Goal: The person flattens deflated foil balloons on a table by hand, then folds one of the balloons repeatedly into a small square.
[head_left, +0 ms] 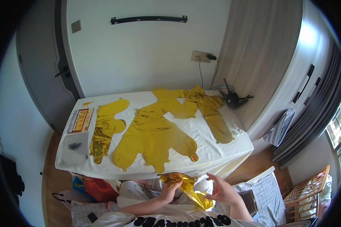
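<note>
Over my lap, my left hand (170, 192) is closed on a crumpled gold foil balloon (186, 184), its lower part hanging down in shiny folds. My right hand (220, 191) is just right of the balloon, fingers spread apart; its thumb is close to the foil, and I cannot tell if they touch. Flat, deflated gold foil balloons lie on the white-covered table ahead: a long curved one (109, 125) at the left, a large lobed one (149, 142) in the middle with a small red spot at one tip, and more overlapping pieces (216, 123) at the right.
A printed packet (80, 121) and a clear plastic bag (74, 144) lie at the table's left. A black router (234, 100) with cables stands at the back right corner. Red bag (98, 190), phone (92, 217) and wooden rack (307, 196) are lower down.
</note>
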Available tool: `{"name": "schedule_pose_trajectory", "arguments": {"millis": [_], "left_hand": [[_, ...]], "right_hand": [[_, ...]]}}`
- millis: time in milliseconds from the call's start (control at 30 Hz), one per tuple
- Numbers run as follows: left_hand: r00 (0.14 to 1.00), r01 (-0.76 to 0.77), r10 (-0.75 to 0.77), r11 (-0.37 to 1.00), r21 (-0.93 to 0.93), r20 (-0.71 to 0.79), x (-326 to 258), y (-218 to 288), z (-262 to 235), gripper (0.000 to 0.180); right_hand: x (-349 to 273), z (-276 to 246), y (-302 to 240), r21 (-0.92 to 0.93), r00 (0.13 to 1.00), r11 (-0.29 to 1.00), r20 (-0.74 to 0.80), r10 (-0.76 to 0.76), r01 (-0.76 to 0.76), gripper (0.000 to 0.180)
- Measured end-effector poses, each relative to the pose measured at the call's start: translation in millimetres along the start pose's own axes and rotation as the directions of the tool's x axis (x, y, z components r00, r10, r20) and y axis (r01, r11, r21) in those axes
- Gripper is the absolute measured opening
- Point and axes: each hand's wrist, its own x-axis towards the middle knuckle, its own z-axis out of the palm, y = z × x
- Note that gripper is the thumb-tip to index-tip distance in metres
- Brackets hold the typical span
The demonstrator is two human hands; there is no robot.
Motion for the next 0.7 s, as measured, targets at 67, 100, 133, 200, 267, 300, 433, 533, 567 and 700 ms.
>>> {"name": "schedule_pose_trajectory", "arguments": {"millis": [67, 100, 133, 200, 267, 300, 433, 533, 567, 700], "left_hand": [[0.989, 0.075, -0.075, 0.997, -0.004, -0.125, 2, 9, 10, 0.016], [0.99, 0.074, -0.074, 0.997, -0.001, -0.12, 6, 11, 9, 0.016], [0.998, 0.024, -0.021, 0.998, -0.052, 0.055, 10, 11, 8, 0.012], [0.963, -0.016, 0.039, 0.996, -0.091, 0.265, 16, 21, 20, 0.007], [0.923, -0.028, 0.089, 0.986, -0.166, 0.374, 22, 20, 23, 0.007], [0.87, -0.032, 0.146, 0.97, -0.242, 0.471, 25, 19, 24, 0.007], [0.809, 0.005, 0.141, 0.969, -0.246, 0.57, 32, 7, 17, 0.019], [0.772, 0.092, 0.177, 0.919, -0.382, 0.611, 42, 4, 17, 0.022], [0.761, 0.157, 0.176, 0.884, -0.44, 0.624, 46, 7, 17, 0.023], [0.854, 0.092, 0.163, 0.888, -0.451, 0.494, 45, 27, 32, 0.027]], "right_hand": [[5, 9, 14, -0.036, 0.998, 0.998, 0.043, 0.056, -0.054, 0.09], [9, 17, 26, -0.049, 0.99, 0.995, 0.1, 0.096, -0.091, 0.091], [12, 25, 37, -0.064, 0.977, 0.989, 0.159, 0.139, -0.131, 0.092], [17, 33, 54, -0.025, 0.976, 0.995, 0.191, 0.102, -0.099, 0.092], [22, 40, 76, 0.111, 0.957, 0.99, 0.287, 0.05, -0.086, 0.093], [25, 42, 82, 0.112, 0.957, 0.99, 0.286, 0.053, -0.089, 0.093], [38, 36, 84, 0.146, 0.942, 0.959, 0.274, 0.196, -0.242, 0.095], [47, 31, 94, 0.239, 0.886, 0.91, 0.406, 0.225, -0.34, 0.093], [50, 36, 112, 0.237, 0.886, 0.91, 0.405, 0.225, -0.339, 0.093], [56, 51, 146, 0.616, 0.838, 0.707, 0.543, -0.06, -0.348, 0.085]]}}
